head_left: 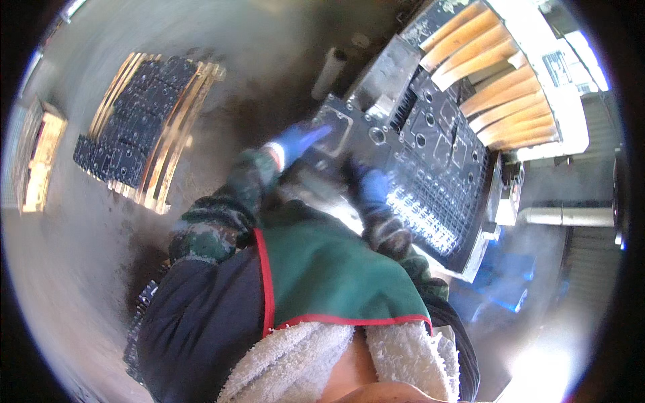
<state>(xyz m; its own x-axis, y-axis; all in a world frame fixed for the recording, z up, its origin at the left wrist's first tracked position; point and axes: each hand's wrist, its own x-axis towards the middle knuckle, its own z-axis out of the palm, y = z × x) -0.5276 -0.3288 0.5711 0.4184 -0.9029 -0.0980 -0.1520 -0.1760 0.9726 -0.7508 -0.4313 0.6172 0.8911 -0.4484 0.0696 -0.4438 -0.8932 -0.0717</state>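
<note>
A flat dark metal plate (361, 140) with round holes and a large rectangular cutout lies tilted in front of me, at the left end of a mesh conveyor belt (430, 208). My left hand (300, 142), in a blue glove, grips its left edge with the fingers over the top face. At the near edge, my blue-gloved right hand (371, 185) also holds the plate; its fingertips are dark and blurred. Similar dark plates (440, 124) lie on the belt beyond. Whether the held plate rests on the belt cannot be made out.
Orange strip curtains (470, 43) hang over the machine's opening at the far right. A metal block-shaped housing (386, 75) stands at the belt's far side. On the floor at left, a wooden pallet (176, 138) bears stacked dark plates (134, 124). Blue objects (497, 285) lie at right.
</note>
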